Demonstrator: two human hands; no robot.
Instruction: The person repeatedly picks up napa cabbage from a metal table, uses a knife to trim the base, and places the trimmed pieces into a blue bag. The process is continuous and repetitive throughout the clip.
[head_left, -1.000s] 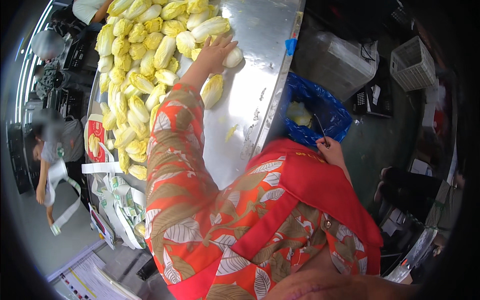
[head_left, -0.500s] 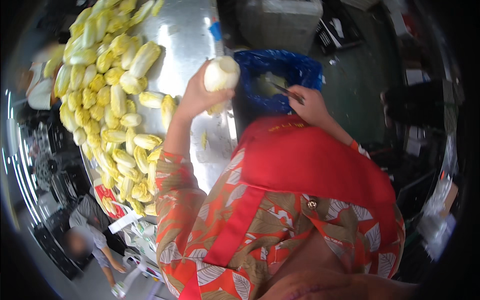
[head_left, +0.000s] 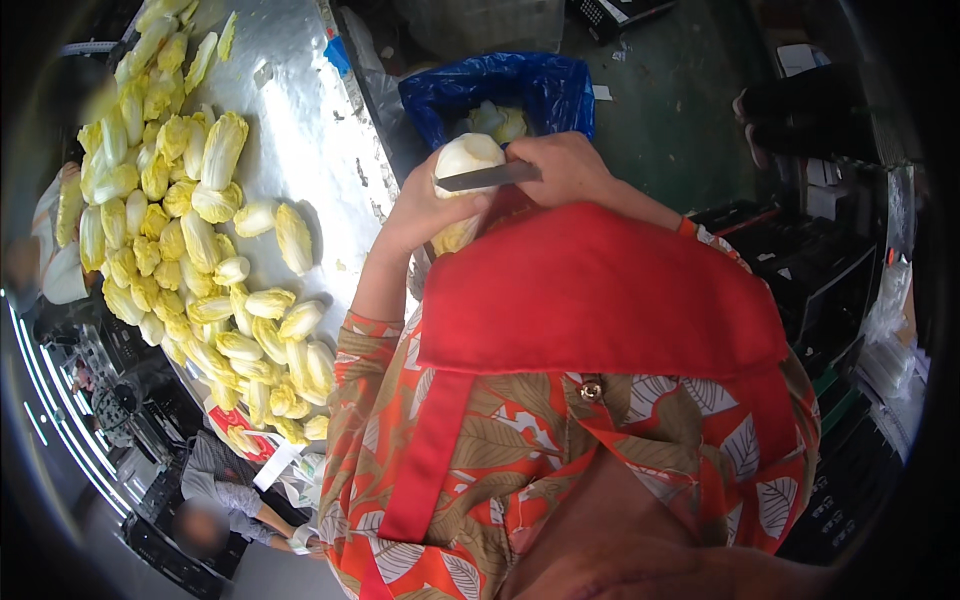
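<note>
My left hand (head_left: 414, 212) is wrapped round a napa cabbage (head_left: 468, 154), its white base end up and its yellow leaves hanging below the hand. From the right, my right hand (head_left: 566, 165) grips a knife (head_left: 484, 178), whose handle is mostly hidden in the fist. The flat, dark blade lies across the cabbage just below its pale base end. Whether the edge has cut in, I cannot tell. Just beyond both hands is a bin lined with a blue plastic bag (head_left: 425, 100), with pale leaf scraps (head_left: 497, 122) inside.
A metal table (head_left: 300, 130) runs along my left, with many yellow-white napa cabbages (head_left: 200, 240) heaped on its far side. Another person (head_left: 225, 495) is at lower left. Someone's dark-clad legs (head_left: 815, 110) show at right. Black crates (head_left: 800, 270) stand to my right.
The view has shifted. My right hand has brought the knife from over the blue-lined bin to the cabbage. My left hand, still holding the cabbage, is now away from the table's edge, close to the right hand.
</note>
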